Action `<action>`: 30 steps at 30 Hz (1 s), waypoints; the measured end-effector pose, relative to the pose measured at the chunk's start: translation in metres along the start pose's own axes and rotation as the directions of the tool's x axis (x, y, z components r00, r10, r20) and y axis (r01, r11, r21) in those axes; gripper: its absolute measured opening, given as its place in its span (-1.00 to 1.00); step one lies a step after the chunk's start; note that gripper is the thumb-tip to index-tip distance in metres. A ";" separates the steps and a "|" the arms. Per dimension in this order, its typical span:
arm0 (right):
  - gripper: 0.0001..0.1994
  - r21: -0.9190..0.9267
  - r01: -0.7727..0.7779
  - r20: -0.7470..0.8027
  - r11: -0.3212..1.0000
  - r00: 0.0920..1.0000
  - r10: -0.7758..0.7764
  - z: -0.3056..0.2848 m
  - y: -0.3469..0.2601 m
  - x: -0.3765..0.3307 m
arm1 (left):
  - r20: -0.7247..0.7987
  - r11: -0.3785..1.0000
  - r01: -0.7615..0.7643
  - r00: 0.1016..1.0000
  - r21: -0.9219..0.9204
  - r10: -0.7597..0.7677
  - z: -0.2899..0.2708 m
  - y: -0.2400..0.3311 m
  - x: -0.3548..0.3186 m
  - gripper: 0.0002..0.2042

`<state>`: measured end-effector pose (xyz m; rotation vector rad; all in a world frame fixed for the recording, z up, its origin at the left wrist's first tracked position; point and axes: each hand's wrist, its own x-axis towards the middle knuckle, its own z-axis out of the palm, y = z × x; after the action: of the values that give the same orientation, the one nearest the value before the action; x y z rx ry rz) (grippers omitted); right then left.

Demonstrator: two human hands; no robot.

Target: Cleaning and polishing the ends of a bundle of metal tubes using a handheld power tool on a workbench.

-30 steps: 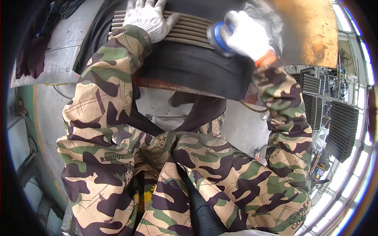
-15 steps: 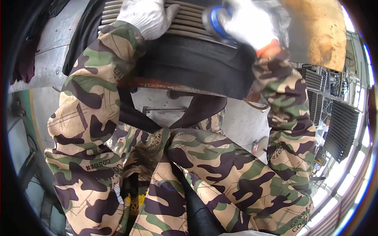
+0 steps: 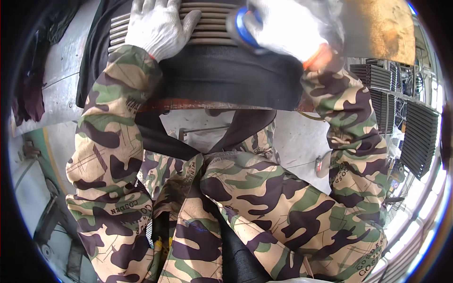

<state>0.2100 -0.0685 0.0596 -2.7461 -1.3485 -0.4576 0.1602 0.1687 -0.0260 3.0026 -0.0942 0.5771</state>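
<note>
A row of slim grey metal rods (image 3: 212,26) lies side by side on a black cloth (image 3: 226,75) at the top of the head view. My left hand (image 3: 153,30), in a white knitted glove, rests flat across the rods' left part, fingers apart and thumb out to the right. In its white glove with an orange cuff, my right hand (image 3: 290,30) grips a round object with a blue ring and greyish rim (image 3: 245,28) over the rods' right part. Motion blurs that object, and its exact kind cannot be told.
The cloth hangs over a table's rusty red front edge (image 3: 207,104). A bare metal surface (image 3: 63,61) lies left, a brownish board (image 3: 377,28) right. Racks of dark slatted parts (image 3: 417,137) stand at far right. My camouflage-clad legs (image 3: 264,188) are below the table.
In the picture, both hands, the rods and the round object sit further left. My left hand's fingers lie more spread. My right hand still grips the round object.
</note>
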 end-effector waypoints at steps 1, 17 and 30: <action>-0.78 0.001 -0.014 -0.003 1.000 1.000 0.014 0.001 0.008 -0.001 | 0.016 1.000 -0.006 1.000 0.007 0.006 -0.001 0.005 0.000 -0.35; -0.77 0.070 -0.031 0.063 0.997 0.998 0.027 0.001 0.016 -0.004 | -0.025 0.929 -0.298 0.950 0.221 0.311 0.031 -0.038 0.016 -0.48; -0.77 0.048 -0.129 0.120 0.991 0.985 0.122 0.003 0.036 0.007 | -0.077 0.960 -0.271 0.958 0.064 0.276 0.010 -0.013 0.000 -0.43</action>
<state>0.2424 -0.0848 0.0622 -2.8299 -1.1808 -0.2520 0.1645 0.1809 -0.0359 3.0309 -0.5040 0.7424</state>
